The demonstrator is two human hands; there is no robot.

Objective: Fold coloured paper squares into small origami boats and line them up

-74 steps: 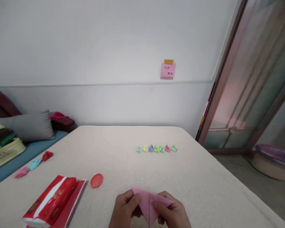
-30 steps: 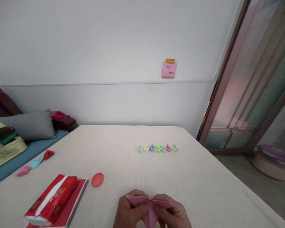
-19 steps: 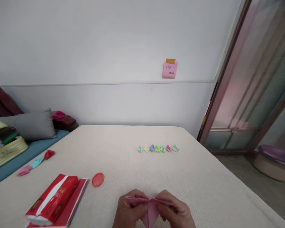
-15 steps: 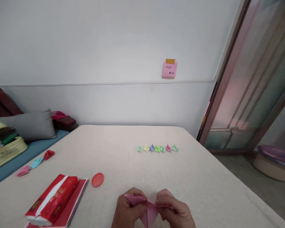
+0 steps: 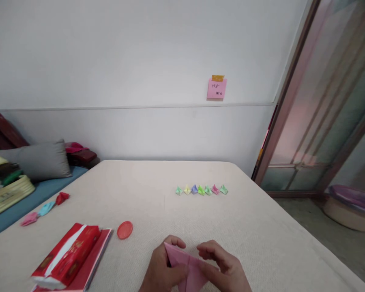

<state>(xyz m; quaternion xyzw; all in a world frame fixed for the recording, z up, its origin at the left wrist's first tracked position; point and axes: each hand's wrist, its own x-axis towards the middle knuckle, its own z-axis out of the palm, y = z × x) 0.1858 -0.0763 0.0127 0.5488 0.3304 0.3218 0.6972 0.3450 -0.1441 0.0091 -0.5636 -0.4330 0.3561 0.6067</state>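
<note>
1. Pale woven cloth covers the counter [image 5: 276, 251], which runs from the lower edge of the view back to a white wall.
2. Nearest, low in the middle, is a pink folded paper [image 5: 194, 275], angular, with a crease down its face and its lowest part near the edge of view.
3. The left hand [image 5: 166, 265] pinches it, thumb flat on the front, fingers curled behind.
4. The right hand [image 5: 223, 265] is loosely spread: its thumb lies against the paper's right side while the upper fingers lift clear; the lower ones are hidden.
5. With one side so lightly held, the paper could swing or slip if the left thumb eases; uneven thumb pressure might skew the crease, and a hard tug could tear it.
6. To the left, a red tissue pack [image 5: 68, 255] rests on a red-covered booklet [image 5: 95, 259], with a round red lid [image 5: 125, 230] just beside.
7. Farther, three folded papers [image 5: 46, 208] in pink, blue and red lie along the left edge.
8. Beyond, seven small folded papers [image 5: 201, 190] stand in a row; a careless sleeve could scatter them.
9. Farthest, a pink note [image 5: 217, 89] is taped to the wall [image 5: 124, 61].
</note>
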